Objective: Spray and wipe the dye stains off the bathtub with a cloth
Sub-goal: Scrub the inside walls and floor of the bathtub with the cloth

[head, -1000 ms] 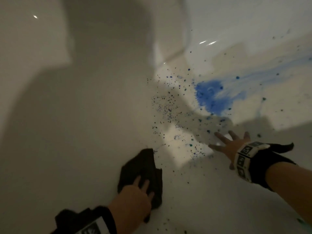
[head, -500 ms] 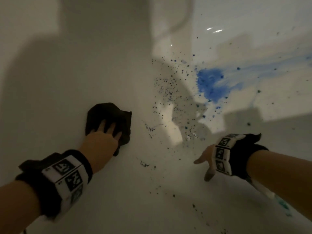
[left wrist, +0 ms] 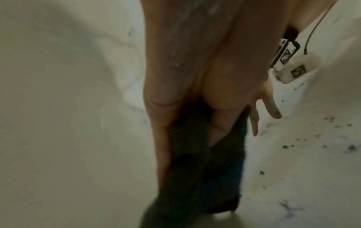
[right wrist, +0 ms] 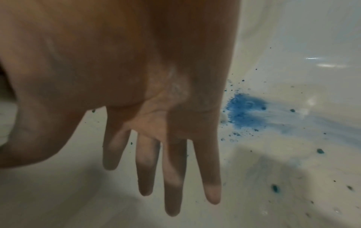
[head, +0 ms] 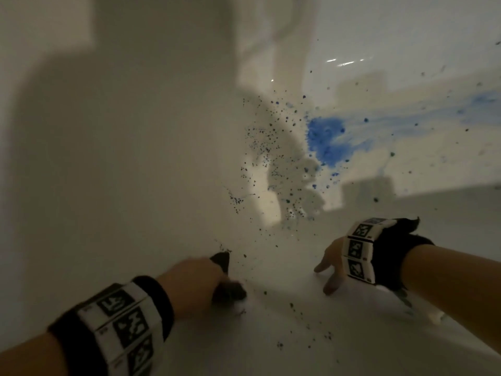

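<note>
Head view. The left hand (head: pixel 198 283), at about 7 o'clock in the frame, grips a dark cloth (head: pixel 226 290) and presses it against the white bathtub (head: pixel 122 164) where the wall curves into the floor. In the left wrist view the fingers (left wrist: pixel 162 138) lie along the cloth (left wrist: pixel 195 177) and the thumb presses into its folds, so the hand holds the cloth bunched rather than flat; the image is motion-blurred.

The right hand (head: pixel 332 263), at about 4 o'clock, holds nothing. Its fingers (right wrist: pixel 210 177) are straight and spread, pointing down toward the tub floor; whether the fingertips touch the surface cannot be told. The two hands are well apart, with dark specks (head: pixel 295 310) scattered on the floor between them.

The main dye stain (head: pixel 324 141), a saturated blue patch, lies at about 1 o'clock from the cloth, on the far side of the tub, with a paler blue streak (head: pixel 433 118) trailing from it toward 3 o'clock. A field of fine dark and blue speckles (head: pixel 273 158) spreads from the patch toward 7 o'clock, its nearest grains just beside the cloth. In the right wrist view the blue patch (right wrist: pixel 244 111) sits at 3 o'clock of the hand, apart from the fingers.

Both wrists carry black straps with white coded marker bands (head: pixel 124 324).
</note>
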`<state>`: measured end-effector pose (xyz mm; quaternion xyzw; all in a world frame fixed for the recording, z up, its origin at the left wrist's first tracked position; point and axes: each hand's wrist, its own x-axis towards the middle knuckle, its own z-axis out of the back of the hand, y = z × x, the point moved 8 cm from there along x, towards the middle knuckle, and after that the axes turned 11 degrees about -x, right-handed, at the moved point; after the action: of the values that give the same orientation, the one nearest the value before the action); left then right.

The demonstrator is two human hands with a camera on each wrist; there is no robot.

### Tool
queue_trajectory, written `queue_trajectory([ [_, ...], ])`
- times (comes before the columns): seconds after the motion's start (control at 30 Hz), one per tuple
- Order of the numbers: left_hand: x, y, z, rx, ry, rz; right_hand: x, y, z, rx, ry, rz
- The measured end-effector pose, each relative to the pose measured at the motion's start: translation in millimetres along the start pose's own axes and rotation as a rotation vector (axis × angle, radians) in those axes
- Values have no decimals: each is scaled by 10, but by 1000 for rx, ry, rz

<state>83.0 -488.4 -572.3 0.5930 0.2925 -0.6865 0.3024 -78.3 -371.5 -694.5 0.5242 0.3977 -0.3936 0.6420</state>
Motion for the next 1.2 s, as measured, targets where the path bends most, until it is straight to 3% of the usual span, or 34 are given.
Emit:
queue_trajectory([
  [0.07,-64,135,191,61,-177,116,-83,-50,-47,93,38,0],
  [0.1,-78,215,200,148,-179,208,-113,-73,-69,110,52,-7],
  [0.17,-77,349,64,267,-59,343,-147,-113,-77,87,50,-21],
  [0.2,-45,359,-42,279,6,345,-144,-137,-77,71,42,-32],
  [0.3,169,237,-278,204,46,249,-95,-183,-65,62,16,-40],
  [0.43,409,-63,-447,149,114,251,2,-176,-98,129,4,-32],
  [0.6,475,-637,-413,16,123,26,50,-233,-135,148,57,-15],
  [0.73,350,-445,80,-246,0,-54,10,-390,-133,66,41,-63],
  [0.83,100,-40,748,-327,-258,-44,36,-496,-123,33,27,-92],
  [0.9,-69,156,1189,-208,-462,-25,66,-543,-87,31,34,-118],
  [0.97,-99,316,1473,14,-557,45,92,-549,-11,21,19,-135],
  [1.07,114,572,1533,361,-457,240,169,-456,75,-9,0,-138],
  [1.2,375,734,1067,545,-246,362,190,-228,143,-68,-13,-104],
])
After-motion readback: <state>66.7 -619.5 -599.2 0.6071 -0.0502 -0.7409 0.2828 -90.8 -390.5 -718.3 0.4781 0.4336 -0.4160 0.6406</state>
